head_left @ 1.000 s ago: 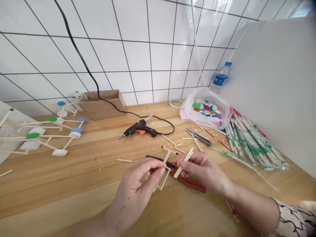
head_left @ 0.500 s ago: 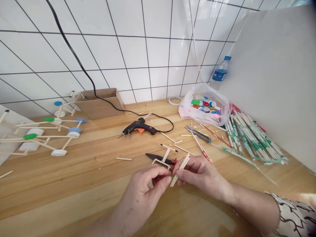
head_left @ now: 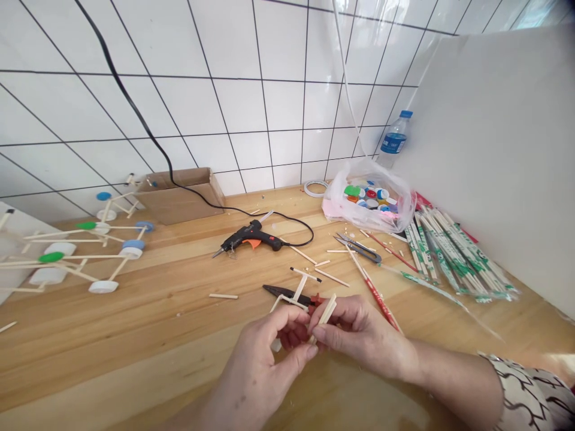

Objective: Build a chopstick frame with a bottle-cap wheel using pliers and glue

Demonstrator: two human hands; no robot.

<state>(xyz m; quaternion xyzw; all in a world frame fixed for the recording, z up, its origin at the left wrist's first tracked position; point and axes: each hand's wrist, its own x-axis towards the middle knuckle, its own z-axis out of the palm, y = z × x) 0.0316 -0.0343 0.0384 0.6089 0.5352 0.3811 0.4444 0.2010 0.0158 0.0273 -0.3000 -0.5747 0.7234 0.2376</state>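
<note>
Two short chopstick pieces [head_left: 326, 312] sit pinched in the right hand [head_left: 366, 338], just over the pliers [head_left: 283, 292]; the left hand [head_left: 263, 362] curls alongside, its hold hidden. Any slackening pinch could drop them!

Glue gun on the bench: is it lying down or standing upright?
Lying down: the black glue gun rests on its side on the wooden bench, with its nozzle pointing left and its orange trigger showing.
</note>
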